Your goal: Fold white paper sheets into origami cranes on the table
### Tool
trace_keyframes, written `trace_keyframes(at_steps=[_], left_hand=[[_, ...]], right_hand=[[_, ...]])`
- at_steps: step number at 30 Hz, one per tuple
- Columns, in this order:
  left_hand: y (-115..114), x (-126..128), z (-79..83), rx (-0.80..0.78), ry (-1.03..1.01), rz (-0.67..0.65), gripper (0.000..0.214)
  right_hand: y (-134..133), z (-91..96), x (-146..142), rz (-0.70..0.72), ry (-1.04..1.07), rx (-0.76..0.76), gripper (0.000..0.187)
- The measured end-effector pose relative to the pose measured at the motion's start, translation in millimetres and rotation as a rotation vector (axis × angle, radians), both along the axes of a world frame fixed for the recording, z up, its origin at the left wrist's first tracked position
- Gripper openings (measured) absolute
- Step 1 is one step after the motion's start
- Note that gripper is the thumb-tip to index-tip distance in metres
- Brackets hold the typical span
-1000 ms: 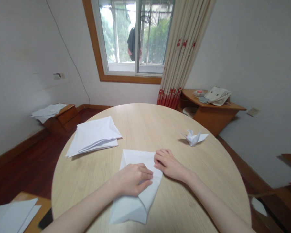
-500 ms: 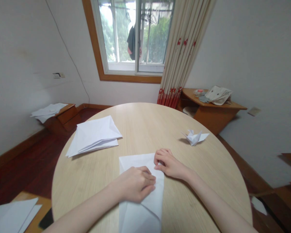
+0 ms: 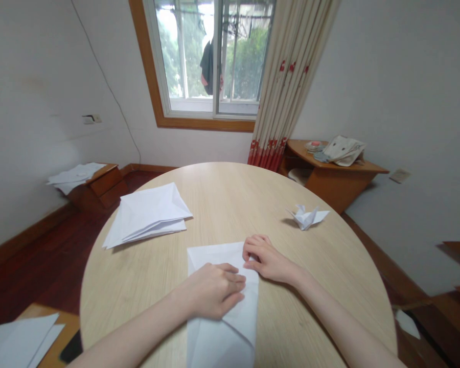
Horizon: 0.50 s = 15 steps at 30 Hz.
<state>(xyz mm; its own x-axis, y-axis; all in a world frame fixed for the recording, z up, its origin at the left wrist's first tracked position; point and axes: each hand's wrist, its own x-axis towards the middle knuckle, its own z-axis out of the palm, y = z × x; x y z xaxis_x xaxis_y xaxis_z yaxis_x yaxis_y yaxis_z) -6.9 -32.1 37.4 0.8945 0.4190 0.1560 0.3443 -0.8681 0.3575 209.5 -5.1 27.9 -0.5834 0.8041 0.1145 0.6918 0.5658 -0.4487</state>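
Observation:
A white sheet of paper [image 3: 210, 253], partly folded, lies on the round wooden table [image 3: 230, 199] right in front of me. My left hand [image 3: 210, 289] rests on top of it with fingers curled, pressing the fold down. My right hand [image 3: 262, 258] sits at the sheet's right upper corner, fingertips pinched on the paper's edge. A finished folded paper crane [image 3: 305, 216] stands on the table to the far right, apart from both hands.
A stack of white sheets [image 3: 147, 214] lies at the table's left. More paper [image 3: 19, 340] lies on a low surface at bottom left. A wooden side table [image 3: 329, 176] with a bag stands by the curtain; a low cabinet [image 3: 95, 186] is left.
The sheet has been turned from tilted to squarer with me and pulled slightly nearer. Both hands stay on it, almost still over the last half second.

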Motion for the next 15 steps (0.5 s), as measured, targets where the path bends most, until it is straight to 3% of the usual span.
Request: trace_keyframes(at_steps=[15], left_hand=[[-0.1,0.4,2.2,0.052,0.031,0.044,0.03]], right_hand=[[-0.9,-2.6,-2.4,-0.016,0.007,0.045,0.012]])
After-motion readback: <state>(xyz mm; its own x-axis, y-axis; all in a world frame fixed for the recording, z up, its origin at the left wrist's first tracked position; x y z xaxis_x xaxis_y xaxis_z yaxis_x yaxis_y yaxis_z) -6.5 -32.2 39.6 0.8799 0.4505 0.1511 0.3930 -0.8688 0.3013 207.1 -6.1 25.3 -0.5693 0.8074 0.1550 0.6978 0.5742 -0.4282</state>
